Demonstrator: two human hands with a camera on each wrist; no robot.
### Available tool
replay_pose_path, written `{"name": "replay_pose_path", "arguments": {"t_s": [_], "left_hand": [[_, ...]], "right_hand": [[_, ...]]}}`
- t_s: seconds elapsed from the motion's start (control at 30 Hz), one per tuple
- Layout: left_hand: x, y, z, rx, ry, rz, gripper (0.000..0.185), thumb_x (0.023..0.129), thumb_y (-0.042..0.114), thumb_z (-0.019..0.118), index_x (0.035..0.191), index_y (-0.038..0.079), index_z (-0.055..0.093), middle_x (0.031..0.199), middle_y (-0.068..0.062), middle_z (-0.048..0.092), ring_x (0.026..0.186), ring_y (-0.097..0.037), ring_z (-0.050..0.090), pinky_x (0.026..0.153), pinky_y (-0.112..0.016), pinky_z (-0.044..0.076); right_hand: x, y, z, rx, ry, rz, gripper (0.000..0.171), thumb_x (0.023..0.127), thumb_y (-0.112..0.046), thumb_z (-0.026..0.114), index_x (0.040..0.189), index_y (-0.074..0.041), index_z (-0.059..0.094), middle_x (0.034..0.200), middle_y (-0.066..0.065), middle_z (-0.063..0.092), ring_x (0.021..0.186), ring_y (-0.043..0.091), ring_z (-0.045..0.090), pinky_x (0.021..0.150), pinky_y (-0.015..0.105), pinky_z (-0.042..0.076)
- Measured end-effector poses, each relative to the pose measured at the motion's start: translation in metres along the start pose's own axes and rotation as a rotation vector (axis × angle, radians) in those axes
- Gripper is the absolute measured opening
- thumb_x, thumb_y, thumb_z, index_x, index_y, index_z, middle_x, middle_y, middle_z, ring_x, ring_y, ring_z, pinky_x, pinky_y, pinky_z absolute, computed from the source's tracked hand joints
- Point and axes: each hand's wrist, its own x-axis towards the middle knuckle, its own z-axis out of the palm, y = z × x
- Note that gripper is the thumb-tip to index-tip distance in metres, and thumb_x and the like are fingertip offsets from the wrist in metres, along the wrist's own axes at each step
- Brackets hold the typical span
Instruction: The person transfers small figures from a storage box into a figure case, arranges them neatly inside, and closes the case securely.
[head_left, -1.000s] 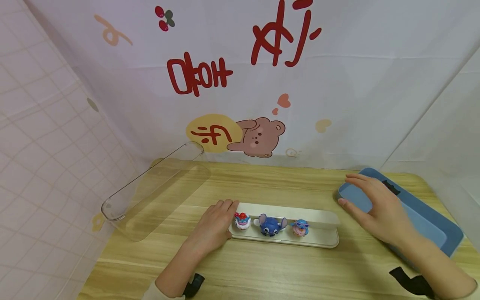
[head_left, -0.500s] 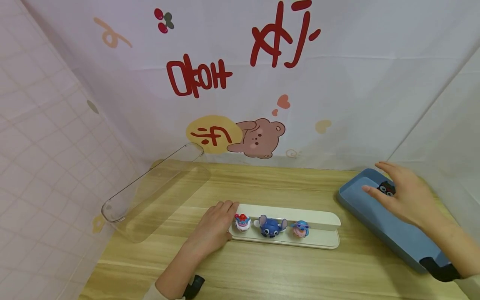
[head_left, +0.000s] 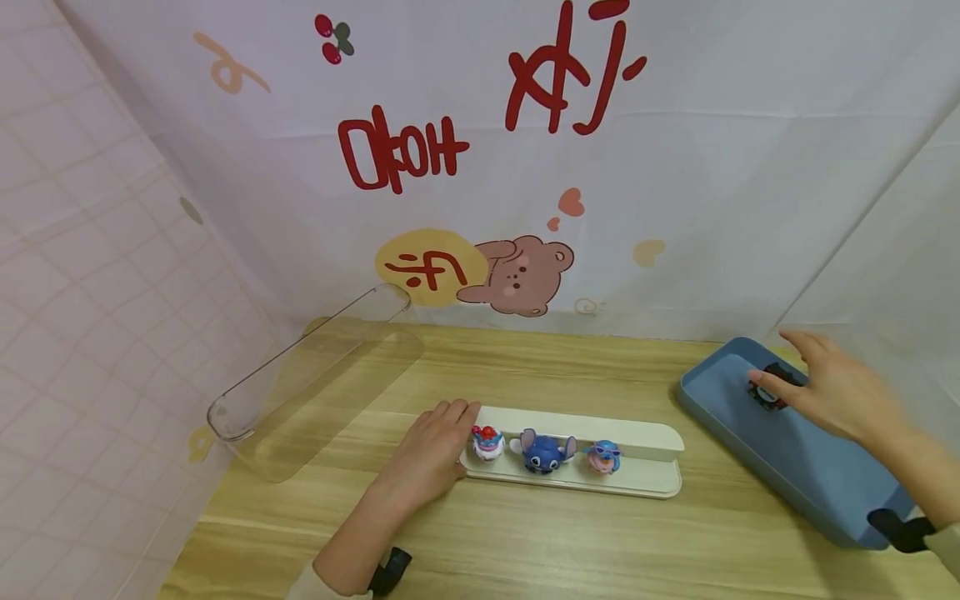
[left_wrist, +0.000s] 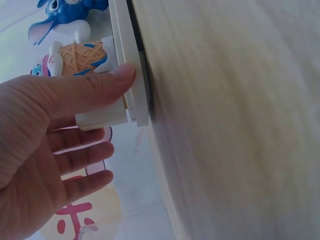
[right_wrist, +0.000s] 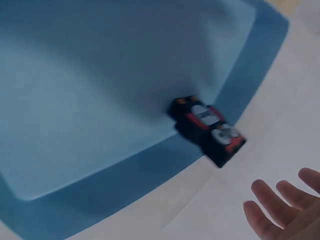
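My left hand (head_left: 427, 454) grips the left end of a white two-step display stand (head_left: 647, 473); in the left wrist view its thumb presses the lower step and the other fingers lie behind. Along that step stand three figurines: a waffle-cone one with a red top (head_left: 488, 445), a blue big-eared one (head_left: 543, 452) and a blue one with sunglasses (head_left: 604, 457). My right hand (head_left: 847, 396), fingers spread and holding nothing, is over the blue tray (head_left: 795, 454). Below it a black owl-like figurine (right_wrist: 205, 127) lies near the tray's far wall.
A clear plastic cover (head_left: 300, 396) lies slanted at the left, by the side wall. Printed white cloth (head_left: 675, 167) hangs behind the wooden table (head_left: 540, 542). Black straps circle both wrists.
My right hand has moved right and over the tray, close to the black figurine, which is more exposed in the head view. The left hand and the stand have stayed in place.
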Motion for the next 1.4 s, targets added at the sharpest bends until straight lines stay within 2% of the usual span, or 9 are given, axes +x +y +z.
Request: {"name": "replay_pose_path", "arguments": {"t_s": [0.27, 0.43, 0.53, 0.67, 0.8, 1.0, 1.1, 1.27, 1.4], "left_hand": [[0.0, 0.001, -0.001, -0.006, -0.007, -0.005, 0.089, 0.075, 0.012, 0.096, 0.15, -0.001, 0.051, 0.139, -0.012, 0.059, 0.124, -0.03, 0.056, 0.104, -0.047, 0.05], [0.0, 0.0, 0.0, -0.002, -0.003, -0.001, 0.088, 0.075, 0.011, 0.096, 0.15, -0.001, 0.051, 0.139, -0.012, 0.059, 0.124, -0.03, 0.057, 0.104, -0.047, 0.051], [0.0, 0.0, 0.001, -0.003, 0.002, 0.003, 0.087, 0.074, 0.011, 0.096, 0.149, -0.001, 0.052, 0.138, -0.012, 0.06, 0.123, -0.03, 0.057, 0.103, -0.047, 0.051], [0.001, 0.001, 0.001, -0.001, 0.004, 0.005, 0.087, 0.074, 0.011, 0.096, 0.149, 0.0, 0.052, 0.138, -0.012, 0.06, 0.122, -0.029, 0.057, 0.103, -0.047, 0.051], [0.001, 0.001, 0.001, -0.002, 0.001, 0.006, 0.087, 0.075, 0.013, 0.096, 0.149, 0.0, 0.052, 0.138, -0.012, 0.06, 0.122, -0.029, 0.057, 0.103, -0.046, 0.051], [0.001, 0.001, 0.002, -0.005, 0.006, 0.008, 0.087, 0.074, 0.012, 0.096, 0.148, 0.0, 0.052, 0.137, -0.013, 0.06, 0.122, -0.03, 0.057, 0.103, -0.046, 0.051], [0.001, 0.0, 0.002, 0.0, 0.005, 0.01, 0.087, 0.075, 0.012, 0.096, 0.149, 0.0, 0.051, 0.138, -0.012, 0.059, 0.122, -0.029, 0.057, 0.103, -0.046, 0.051], [0.002, 0.0, 0.002, 0.006, 0.006, 0.011, 0.089, 0.075, 0.012, 0.096, 0.15, 0.0, 0.05, 0.139, -0.012, 0.059, 0.123, -0.029, 0.056, 0.103, -0.045, 0.051], [0.001, 0.0, 0.001, 0.006, 0.003, 0.005, 0.089, 0.075, 0.012, 0.096, 0.151, 0.0, 0.05, 0.14, -0.012, 0.059, 0.124, -0.029, 0.056, 0.104, -0.046, 0.051]], "right_hand": [[0.002, 0.019, 0.006, -0.037, -0.079, 0.048, 0.095, 0.097, -0.061, 0.065, 0.145, 0.018, 0.041, 0.137, 0.049, 0.041, 0.106, 0.068, 0.053, 0.069, 0.071, 0.048], [0.006, 0.028, 0.012, -0.069, -0.122, 0.05, 0.096, 0.097, -0.062, 0.064, 0.144, 0.018, 0.042, 0.136, 0.05, 0.042, 0.115, 0.069, 0.047, 0.079, 0.077, 0.045], [0.009, 0.033, 0.019, -0.083, -0.098, -0.024, 0.088, 0.096, -0.054, 0.07, 0.14, 0.018, 0.046, 0.132, 0.048, 0.049, 0.116, 0.066, 0.049, 0.086, 0.076, 0.044], [0.012, 0.038, 0.029, -0.099, -0.026, -0.144, 0.071, 0.089, -0.035, 0.082, 0.13, 0.016, 0.056, 0.117, 0.04, 0.062, 0.104, 0.058, 0.06, 0.081, 0.068, 0.048], [0.013, 0.037, 0.029, -0.086, -0.079, -0.141, 0.061, 0.089, -0.024, 0.081, 0.127, 0.016, 0.055, 0.109, 0.035, 0.065, 0.089, 0.048, 0.066, 0.069, 0.06, 0.051], [0.014, 0.036, 0.026, -0.059, -0.119, -0.165, 0.053, 0.088, -0.005, 0.075, 0.127, 0.023, 0.051, 0.106, 0.039, 0.064, 0.082, 0.043, 0.067, 0.064, 0.055, 0.053], [0.012, 0.037, 0.024, -0.048, -0.095, -0.161, 0.052, 0.087, -0.003, 0.074, 0.128, 0.021, 0.053, 0.106, 0.038, 0.065, 0.084, 0.045, 0.067, 0.066, 0.057, 0.053], [0.01, 0.037, 0.024, -0.043, 0.037, -0.193, 0.049, 0.08, 0.001, 0.08, 0.122, 0.017, 0.06, 0.1, 0.032, 0.068, 0.083, 0.044, 0.066, 0.068, 0.06, 0.052], [0.009, 0.033, 0.024, -0.019, 0.073, -0.212, 0.049, 0.079, 0.002, 0.081, 0.122, 0.014, 0.061, 0.099, 0.029, 0.069, 0.08, 0.039, 0.066, 0.064, 0.055, 0.052]]}}
